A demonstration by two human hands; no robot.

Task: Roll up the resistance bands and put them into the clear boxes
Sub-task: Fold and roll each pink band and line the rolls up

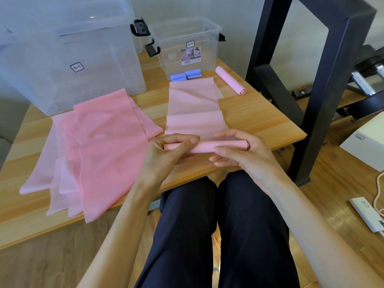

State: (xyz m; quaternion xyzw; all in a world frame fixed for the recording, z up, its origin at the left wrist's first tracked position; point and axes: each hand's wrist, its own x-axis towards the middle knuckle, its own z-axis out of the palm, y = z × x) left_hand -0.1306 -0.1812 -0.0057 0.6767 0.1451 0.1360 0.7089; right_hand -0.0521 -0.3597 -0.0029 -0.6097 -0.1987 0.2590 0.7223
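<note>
**Pale pink band, partly rolled, held at the table's near edge**

Pale pink band [195, 113] lying flat along the wooden table [259, 121], its near end wound into a tight roll [204, 146] just over the table's near edge. Left hand [166, 154] curling round the roll's left end, thumb across the top, fingers underneath. Right hand [239, 152] pinching the roll's right end, thumb on the near side, fingers over the far side. Both hands touching the roll, none of the flat stretch.

Toward the table's far side: small clear box [187, 46] with blue rolls [186, 75] inside, finished pink roll [229, 80] just beside it on the right. On the table's left: large clear box [68, 55], and a heap of unrolled pink bands [97, 146] draping over the near edge.
</note>
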